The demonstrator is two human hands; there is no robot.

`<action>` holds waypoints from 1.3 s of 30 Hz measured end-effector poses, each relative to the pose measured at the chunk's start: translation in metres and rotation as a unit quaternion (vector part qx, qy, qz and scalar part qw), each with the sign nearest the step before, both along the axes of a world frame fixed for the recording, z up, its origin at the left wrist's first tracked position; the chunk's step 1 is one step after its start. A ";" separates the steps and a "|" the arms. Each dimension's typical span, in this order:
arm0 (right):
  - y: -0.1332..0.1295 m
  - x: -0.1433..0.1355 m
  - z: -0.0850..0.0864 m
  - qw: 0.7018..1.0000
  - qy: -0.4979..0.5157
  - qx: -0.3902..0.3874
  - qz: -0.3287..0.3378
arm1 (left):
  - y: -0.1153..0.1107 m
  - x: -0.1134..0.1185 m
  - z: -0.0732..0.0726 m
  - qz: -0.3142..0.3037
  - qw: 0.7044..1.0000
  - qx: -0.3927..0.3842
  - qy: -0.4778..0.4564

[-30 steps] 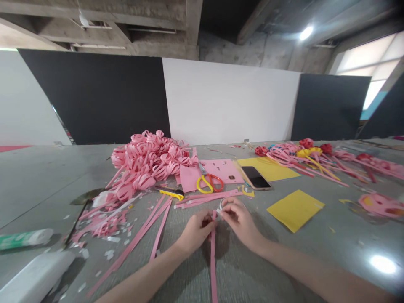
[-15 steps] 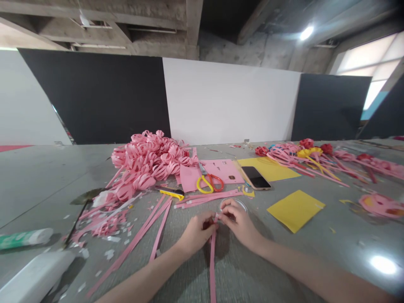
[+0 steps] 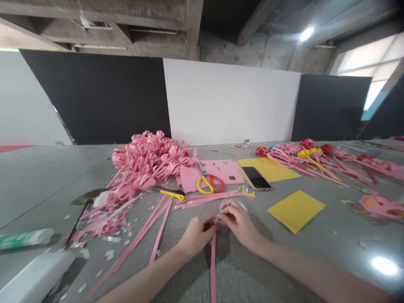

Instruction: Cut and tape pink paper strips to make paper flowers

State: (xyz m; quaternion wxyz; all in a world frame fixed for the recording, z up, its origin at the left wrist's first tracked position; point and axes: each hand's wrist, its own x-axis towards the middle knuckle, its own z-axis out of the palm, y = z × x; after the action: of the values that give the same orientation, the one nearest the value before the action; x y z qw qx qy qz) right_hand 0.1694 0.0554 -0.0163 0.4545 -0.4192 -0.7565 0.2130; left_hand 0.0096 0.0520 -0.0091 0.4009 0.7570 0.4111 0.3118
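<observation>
Room between right grip (image 3: 238,221) and yellow sheet (image 3: 296,211); scissors (image 3: 207,175) and cutter (image 3: 172,193) obstruct ahead, pink strips (image 3: 131,249) on left.

Pink strip (image 3: 213,267), plain yellow sheet (image 3: 296,211)

- My flat grey desk (image 3: 63,172) carries:
- a heap of looped pink paper strips (image 3: 151,160)
- a four-sided yellow paper sheet (image 3: 296,211)
- a green-and-white cylindrical tube (image 3: 25,239)
- a long white block (image 3: 38,275)

Paper-craft workspace in a bare concrete building. Evidence: raw ceiling beam (image 3: 193,25) at 12 o'clock, multi-pane window (image 3: 372,61) at 2, looped-paper heap (image 3: 148,160) at 9, utility knife (image 3: 173,193) at 7:30, scissors (image 3: 205,173) at 5.
</observation>
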 end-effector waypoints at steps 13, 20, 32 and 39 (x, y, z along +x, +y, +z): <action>-0.002 0.000 0.001 0.999 -0.009 0.033 0.000 | -0.005 0.001 0.004 -0.006 0.999 0.035 0.039; -0.006 0.000 0.005 0.999 -0.012 0.042 0.001 | -0.006 0.000 0.011 -0.006 0.995 0.084 0.052; -0.007 -0.002 0.007 1.000 -0.020 -0.011 0.021 | 0.002 -0.001 0.001 0.070 0.996 0.031 -0.051; -0.006 -0.004 0.006 0.999 -0.036 0.014 0.021 | 0.003 -0.001 0.003 0.083 0.995 0.020 -0.042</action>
State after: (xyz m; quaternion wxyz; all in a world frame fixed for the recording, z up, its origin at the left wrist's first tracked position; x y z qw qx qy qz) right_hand 0.1655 0.0492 -0.0099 0.4285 -0.4042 -0.7839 0.1962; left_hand 0.0088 0.0545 -0.0062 0.3749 0.7146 0.4492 0.3834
